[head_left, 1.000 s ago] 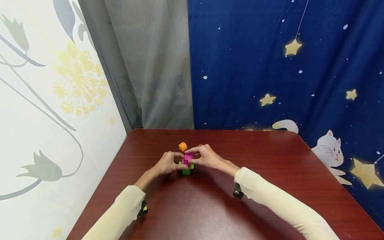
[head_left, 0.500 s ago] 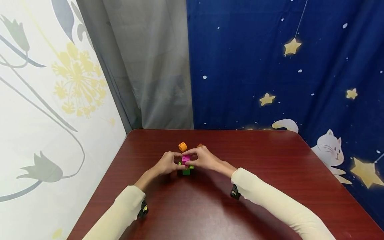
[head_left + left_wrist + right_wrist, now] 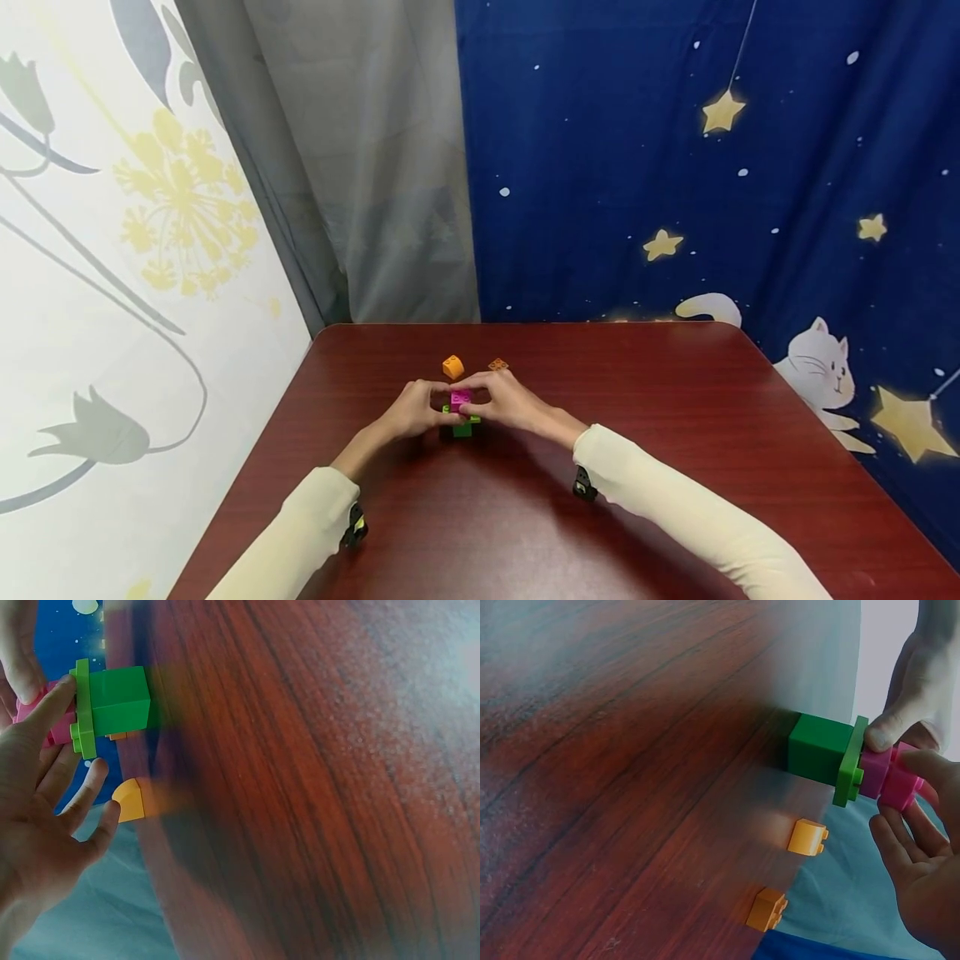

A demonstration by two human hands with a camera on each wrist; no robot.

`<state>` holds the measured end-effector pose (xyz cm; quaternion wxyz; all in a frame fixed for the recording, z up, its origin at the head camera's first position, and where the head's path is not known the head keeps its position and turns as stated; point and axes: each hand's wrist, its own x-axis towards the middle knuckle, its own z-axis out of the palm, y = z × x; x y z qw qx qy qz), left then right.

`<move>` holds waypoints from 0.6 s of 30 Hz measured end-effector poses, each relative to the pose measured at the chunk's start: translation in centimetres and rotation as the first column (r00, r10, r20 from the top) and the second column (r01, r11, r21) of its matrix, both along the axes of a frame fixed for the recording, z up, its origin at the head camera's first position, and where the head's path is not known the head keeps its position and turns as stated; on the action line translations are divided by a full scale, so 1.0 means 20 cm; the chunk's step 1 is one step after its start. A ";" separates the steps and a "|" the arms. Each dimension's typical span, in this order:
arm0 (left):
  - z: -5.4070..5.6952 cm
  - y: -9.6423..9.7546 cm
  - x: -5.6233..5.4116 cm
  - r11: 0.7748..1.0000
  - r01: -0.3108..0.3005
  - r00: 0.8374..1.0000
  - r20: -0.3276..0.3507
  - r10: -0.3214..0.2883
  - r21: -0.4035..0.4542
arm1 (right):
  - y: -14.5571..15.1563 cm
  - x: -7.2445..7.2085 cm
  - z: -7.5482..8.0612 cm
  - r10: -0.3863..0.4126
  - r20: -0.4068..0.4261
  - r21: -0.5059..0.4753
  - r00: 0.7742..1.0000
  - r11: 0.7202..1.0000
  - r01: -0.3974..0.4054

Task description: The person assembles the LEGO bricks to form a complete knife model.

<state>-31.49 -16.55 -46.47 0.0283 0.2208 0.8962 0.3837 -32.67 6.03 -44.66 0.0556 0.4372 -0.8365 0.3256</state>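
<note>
A small tower of toy building bricks stands on the table. Its base is a green brick (image 3: pixel 817 750), topped by a lime green plate (image 3: pixel 850 763). A lower magenta brick (image 3: pixel 874 774) sits on the plate, with an upper pink brick (image 3: pixel 900 786) over it. My left hand (image 3: pixel 410 409) pinches the lower magenta brick between thumb and fingers. From the other side, my right hand (image 3: pixel 512 398) pinches the upper pink brick. The two pink bricks look aligned and touching; fingers partly hide the joint.
Behind the tower lie a rounded yellow-orange brick (image 3: pixel 453 367) and a darker orange brick (image 3: pixel 498 364). The reddish-brown table (image 3: pixel 600 392) ends at curtains at the back. A white patterned cloth (image 3: pixel 150 333) hangs along the left.
My right hand has moved left and slightly down, bringing the upper pink brick from an offset position into line over the lower magenta one. My left hand has stayed nearly still.
</note>
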 end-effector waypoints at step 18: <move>0.00 -0.01 -0.01 1.000 0.019 1.000 -0.018 -0.019 0.006 | 0.00 0.00 -0.01 -0.012 0.015 0.009 1.000 1.000 0.012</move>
